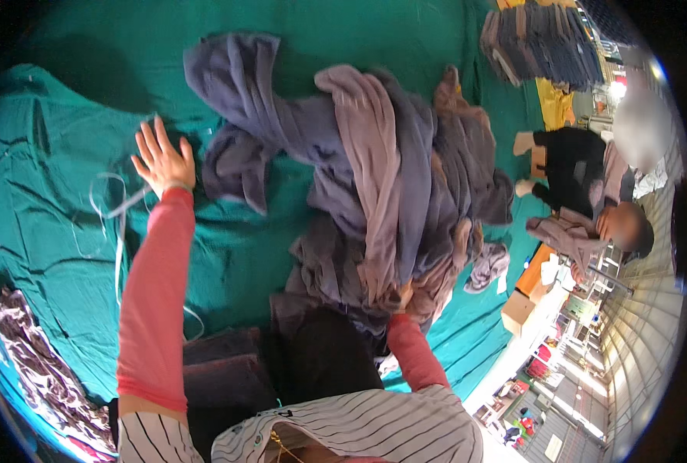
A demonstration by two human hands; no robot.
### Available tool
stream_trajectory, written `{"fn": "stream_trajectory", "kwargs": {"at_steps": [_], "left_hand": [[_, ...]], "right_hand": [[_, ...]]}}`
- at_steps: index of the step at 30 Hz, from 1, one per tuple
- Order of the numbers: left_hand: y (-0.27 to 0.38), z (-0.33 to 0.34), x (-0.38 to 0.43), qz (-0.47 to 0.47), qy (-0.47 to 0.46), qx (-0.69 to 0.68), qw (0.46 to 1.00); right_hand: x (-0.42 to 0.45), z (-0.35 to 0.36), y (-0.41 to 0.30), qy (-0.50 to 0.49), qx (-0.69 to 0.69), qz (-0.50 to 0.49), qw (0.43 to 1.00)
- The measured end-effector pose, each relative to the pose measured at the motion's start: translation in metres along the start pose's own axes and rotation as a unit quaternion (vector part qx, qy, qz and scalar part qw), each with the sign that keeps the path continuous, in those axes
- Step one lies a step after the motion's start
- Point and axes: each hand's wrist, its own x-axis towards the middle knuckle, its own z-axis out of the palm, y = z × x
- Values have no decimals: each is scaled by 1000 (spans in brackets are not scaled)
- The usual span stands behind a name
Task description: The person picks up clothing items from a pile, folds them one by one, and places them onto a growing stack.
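Spread flat with its fingers apart, my left hand (pixel 164 164) rests on the green cloth (pixel 233 243), just left of a dark grey-blue garment's end. White tape or ribbon (pixel 121 220) lies loosely beside that wrist. My right hand (pixel 403 296) is at the lower part of a large heap of garments (pixel 378 173), mostly hidden among their folds; it appears to grip a bunch of the fabric. The heap mixes grey-blue and mauve-brown pieces, some with long sleeves stretched towards the far side.
Dark folded fabric (pixel 222 370) lies close to my body. Patterned cloth (pixel 48 370) is at the lower left. A small striped bundle (pixel 488 267) sits right of the heap. Stacked garments (pixel 543 43) stand at the far right. Other people are beyond the right edge, near a cardboard box (pixel 517 312).
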Motion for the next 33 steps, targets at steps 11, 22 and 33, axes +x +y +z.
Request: {"fn": "stream_trajectory", "kwargs": {"at_steps": [11,22,33], "left_hand": [[-13,15,5,43,90,-89,991],[44,-59,-52,116,-49,-34,991],[37,-191,-200,553,-82,-327,762]], "right_hand": [[22,34,7,232,160,-155,947],[29,12,-18,180,119,-228,949],[28,8,-31,165,90,-176,966]]}}
